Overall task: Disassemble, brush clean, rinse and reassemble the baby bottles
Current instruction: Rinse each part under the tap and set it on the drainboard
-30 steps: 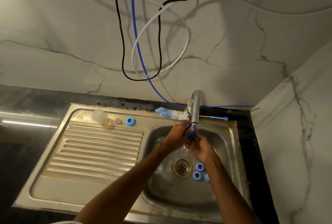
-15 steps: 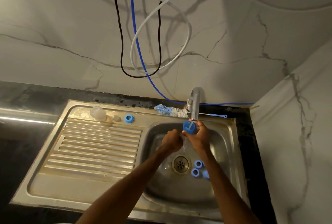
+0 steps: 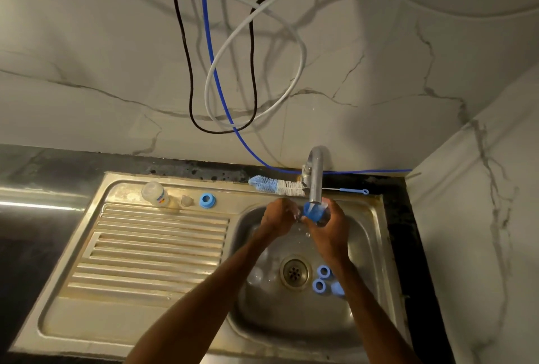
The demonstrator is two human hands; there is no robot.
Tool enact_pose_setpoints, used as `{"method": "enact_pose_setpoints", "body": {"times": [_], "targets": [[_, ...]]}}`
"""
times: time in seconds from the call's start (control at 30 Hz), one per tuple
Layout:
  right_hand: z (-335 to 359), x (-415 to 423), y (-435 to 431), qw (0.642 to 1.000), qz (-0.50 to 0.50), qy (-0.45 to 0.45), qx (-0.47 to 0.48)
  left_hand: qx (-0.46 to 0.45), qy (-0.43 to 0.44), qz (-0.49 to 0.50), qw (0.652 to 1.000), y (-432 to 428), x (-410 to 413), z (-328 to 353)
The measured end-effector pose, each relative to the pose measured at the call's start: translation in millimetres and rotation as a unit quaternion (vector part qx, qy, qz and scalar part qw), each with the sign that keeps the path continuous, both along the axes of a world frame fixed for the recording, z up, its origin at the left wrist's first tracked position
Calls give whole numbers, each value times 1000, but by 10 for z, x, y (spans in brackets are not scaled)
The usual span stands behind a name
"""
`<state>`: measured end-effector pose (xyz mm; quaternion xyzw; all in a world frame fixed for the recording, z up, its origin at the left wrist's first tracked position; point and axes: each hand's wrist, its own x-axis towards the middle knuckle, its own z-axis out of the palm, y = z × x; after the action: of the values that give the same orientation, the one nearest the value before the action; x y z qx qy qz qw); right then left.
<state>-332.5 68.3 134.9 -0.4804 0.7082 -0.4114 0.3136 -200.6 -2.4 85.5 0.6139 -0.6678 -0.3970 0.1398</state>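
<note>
Blue cap (image 3: 312, 212) gripped in right hand (image 3: 329, 225), under tap (image 3: 316, 177).

Under the tap (image 3: 316, 177), right hand (image 3: 331, 228) around blue cap (image 3: 312, 212), left hand (image 3: 277, 217) just beside, over the sink (image 3: 291, 331)

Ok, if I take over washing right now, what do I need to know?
Right hand grips a blue plastic screw ring under the metal tap; left hand is beside it, its grip unclear.
A clear bottle, a clear teat and a second blue ring sit on the steel drainboard.
Three blue pieces lie in the basin by the drain.
The blue-and-white bottle brush lies on the back rim.
Done: taking apart. Left: rinse the rest, reassemble.
</note>
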Motion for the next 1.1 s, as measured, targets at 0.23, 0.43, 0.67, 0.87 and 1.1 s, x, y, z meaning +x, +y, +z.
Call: {"method": "enact_pose_setpoints", "body": {"times": [0.23,0.43,0.67,0.87,1.1], "targets": [[-44,-61,-53,999,16,-14,25,-27,-18,12,999,-231,-68,149],[-194,-138,-29,999,23,11,25,-12,-11,-43,999,-408,-292,284],[-285,-157,-73,999,40,26,20,16,32,-55,998,-408,-284,384],[-431,-167,-59,996,38,-39,66,22,20,-104,994,-423,-224,407],[-493,-103,-84,904,-34,-338,261,127,95,-35,987,-37,50,325]]}}
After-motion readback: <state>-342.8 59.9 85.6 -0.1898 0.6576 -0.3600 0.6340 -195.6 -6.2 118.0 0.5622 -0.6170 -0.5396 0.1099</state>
